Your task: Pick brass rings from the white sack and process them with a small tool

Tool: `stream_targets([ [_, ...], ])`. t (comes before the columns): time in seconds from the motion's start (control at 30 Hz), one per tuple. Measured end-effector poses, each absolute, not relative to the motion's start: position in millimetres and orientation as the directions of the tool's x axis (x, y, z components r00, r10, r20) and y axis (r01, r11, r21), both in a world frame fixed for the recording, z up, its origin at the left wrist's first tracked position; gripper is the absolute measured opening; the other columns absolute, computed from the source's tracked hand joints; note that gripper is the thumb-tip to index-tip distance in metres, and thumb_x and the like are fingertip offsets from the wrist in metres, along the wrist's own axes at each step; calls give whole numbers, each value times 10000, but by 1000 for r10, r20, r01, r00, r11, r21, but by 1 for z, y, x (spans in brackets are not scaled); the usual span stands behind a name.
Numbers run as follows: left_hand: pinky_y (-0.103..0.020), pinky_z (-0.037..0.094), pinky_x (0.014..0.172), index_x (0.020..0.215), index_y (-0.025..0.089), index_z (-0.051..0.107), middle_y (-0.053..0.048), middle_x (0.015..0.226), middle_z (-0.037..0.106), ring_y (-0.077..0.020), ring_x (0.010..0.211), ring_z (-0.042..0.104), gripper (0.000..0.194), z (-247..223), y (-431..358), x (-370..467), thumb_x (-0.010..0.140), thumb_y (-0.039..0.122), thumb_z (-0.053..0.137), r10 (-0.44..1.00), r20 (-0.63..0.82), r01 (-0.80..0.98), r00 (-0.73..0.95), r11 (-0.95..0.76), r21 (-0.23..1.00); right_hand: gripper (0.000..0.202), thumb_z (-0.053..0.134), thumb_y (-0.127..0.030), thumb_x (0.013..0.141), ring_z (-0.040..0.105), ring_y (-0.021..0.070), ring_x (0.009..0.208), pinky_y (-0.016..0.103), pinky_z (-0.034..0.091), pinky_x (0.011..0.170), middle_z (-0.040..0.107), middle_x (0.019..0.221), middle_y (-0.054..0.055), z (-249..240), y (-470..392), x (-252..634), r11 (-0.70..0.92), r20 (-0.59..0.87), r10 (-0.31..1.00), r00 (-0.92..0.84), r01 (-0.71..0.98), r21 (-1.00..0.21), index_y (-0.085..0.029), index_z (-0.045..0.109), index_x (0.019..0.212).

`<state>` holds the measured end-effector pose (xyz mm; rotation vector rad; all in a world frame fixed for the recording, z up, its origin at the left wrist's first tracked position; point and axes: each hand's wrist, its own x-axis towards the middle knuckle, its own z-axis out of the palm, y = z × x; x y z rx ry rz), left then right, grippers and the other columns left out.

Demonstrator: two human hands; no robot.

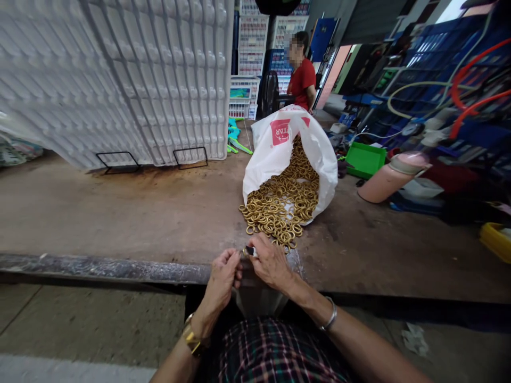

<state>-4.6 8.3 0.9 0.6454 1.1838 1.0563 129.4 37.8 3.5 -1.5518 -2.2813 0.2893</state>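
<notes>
Many gold-coloured rings (275, 213) spill from the mouth of a white sack (327, 154) onto the brown table. In front of the pile, at the table's edge, my left hand (225, 274) is closed with thumb and forefinger pinching a small ring (242, 254). My right hand (271, 263) is closed around a small tool with a black tip (249, 250), which meets the ring between my hands. The rest of the tool is hidden by my fingers.
White ribbed trays (159, 80) stand upright on the left of the table (99, 213). A green bin (365, 159), a pink bottle (393, 178) and a yellow tray (497, 242) are on the right. Behind the sack is a person (303, 77) in red.
</notes>
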Motion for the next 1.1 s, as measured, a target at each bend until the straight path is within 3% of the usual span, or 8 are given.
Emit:
stream_targets([
  [0.27,-148,230,360,679,172,449,67,540,435,-36,404,351,355,0,5,-5,701,504,574,912,-409,-303,16,394,868,134,475,-145,781,501,141,742,238,323,606,532,871,19,-10,33,128,460,241,888,-392,761,-458,-208,520,890],
  [0.43,-169,233,385,641,174,450,77,474,396,-47,402,302,336,-4,5,-7,717,480,568,939,-344,-145,13,342,928,199,476,-112,735,498,143,742,236,316,598,540,904,32,-9,34,126,442,213,897,-387,759,-478,-201,533,904],
  [0.53,-181,246,414,636,174,467,76,482,398,-55,417,309,313,-7,5,-7,731,460,553,949,-315,-81,-20,313,946,107,450,-169,780,494,135,716,231,332,615,552,803,16,-8,38,123,350,167,933,-319,691,-632,-193,540,832],
  [0.63,-197,290,470,638,167,519,62,503,424,-74,460,344,270,-6,4,-4,746,413,542,974,-211,16,-79,213,977,144,421,-253,816,465,116,622,222,329,578,523,664,-22,-7,43,121,173,30,969,-246,583,-794,-190,541,768],
  [0.83,-225,372,618,658,165,618,-5,621,570,-133,617,489,169,4,3,1,743,295,550,989,-23,127,-143,42,991,269,426,-307,799,364,96,508,219,265,493,398,485,-58,-2,47,119,52,-108,952,-287,497,-866,-186,464,562],
  [0.97,-202,346,523,676,166,600,25,566,503,-100,522,429,196,3,2,-3,739,350,576,991,-105,19,-85,107,994,247,438,-293,783,363,86,496,213,260,482,405,482,-63,-3,47,117,32,-100,956,-277,435,-900,-180,465,565],
  [1.1,-172,252,384,757,183,513,66,543,430,-56,406,332,268,-2,0,-7,760,450,537,941,-333,-143,55,338,930,229,433,-275,774,385,87,522,213,279,508,426,516,-57,-7,47,116,55,-66,960,-271,415,-908,-176,470,571],
])
